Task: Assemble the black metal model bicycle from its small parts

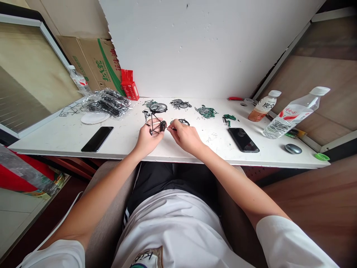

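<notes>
The left hand (pixel 149 137) is gripping a black model-bicycle piece (pixel 163 126) above the white table (pixel 125 144), apparently steadying it, while the right hand (pixel 184 136) is pinching a thin dark part (pixel 172 128) just beside it. Green parts (pixel 206 111) and black parts (pixel 180 104) are lying beyond, seemingly within easy reach.

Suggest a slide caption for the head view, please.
Left hand holding a small black bicycle-like model over a white table, right hand close beside it.
</notes>
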A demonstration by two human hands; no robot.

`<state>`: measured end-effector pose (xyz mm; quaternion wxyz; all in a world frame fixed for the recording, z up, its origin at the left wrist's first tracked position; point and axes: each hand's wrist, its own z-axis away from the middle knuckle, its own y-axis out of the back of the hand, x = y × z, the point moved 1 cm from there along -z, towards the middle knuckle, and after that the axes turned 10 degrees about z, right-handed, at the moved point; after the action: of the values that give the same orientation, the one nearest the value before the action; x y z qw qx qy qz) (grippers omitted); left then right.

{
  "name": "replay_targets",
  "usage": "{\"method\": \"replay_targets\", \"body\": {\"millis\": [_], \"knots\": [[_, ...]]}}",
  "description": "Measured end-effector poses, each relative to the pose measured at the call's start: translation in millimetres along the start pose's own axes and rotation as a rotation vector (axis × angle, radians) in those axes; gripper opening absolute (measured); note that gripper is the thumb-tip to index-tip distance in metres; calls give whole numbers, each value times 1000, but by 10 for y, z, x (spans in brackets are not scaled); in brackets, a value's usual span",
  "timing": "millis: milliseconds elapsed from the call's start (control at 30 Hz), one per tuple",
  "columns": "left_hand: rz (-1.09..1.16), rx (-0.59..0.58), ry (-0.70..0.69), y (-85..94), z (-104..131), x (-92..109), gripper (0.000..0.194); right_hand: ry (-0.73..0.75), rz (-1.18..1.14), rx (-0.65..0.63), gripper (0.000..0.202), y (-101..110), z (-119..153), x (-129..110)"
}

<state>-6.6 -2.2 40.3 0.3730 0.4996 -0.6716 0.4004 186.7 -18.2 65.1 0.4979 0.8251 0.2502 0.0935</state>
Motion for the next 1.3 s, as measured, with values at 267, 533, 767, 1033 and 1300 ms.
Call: {"method": "replay_targets", "body": {"millis": [267,533,767,1033,1300], "knots": [[-58,31,-133,21,-14,-102,48,-94,-229,54,51,-29,-48,190],[-272,2,-253,-56,110,-70,46,-168,-793,89,52,-73,-86,164],[-379,23,-277,-137,190,20,48,-173,-1089,34,56,-72,-96,104],[-381,5,-279,-139,205,30,46,-173,-1054,70,56,-74,-90,102],[-460,29,-319,-157,223,85,40,-225,-1073,130,50,-120,-72,32]]}}
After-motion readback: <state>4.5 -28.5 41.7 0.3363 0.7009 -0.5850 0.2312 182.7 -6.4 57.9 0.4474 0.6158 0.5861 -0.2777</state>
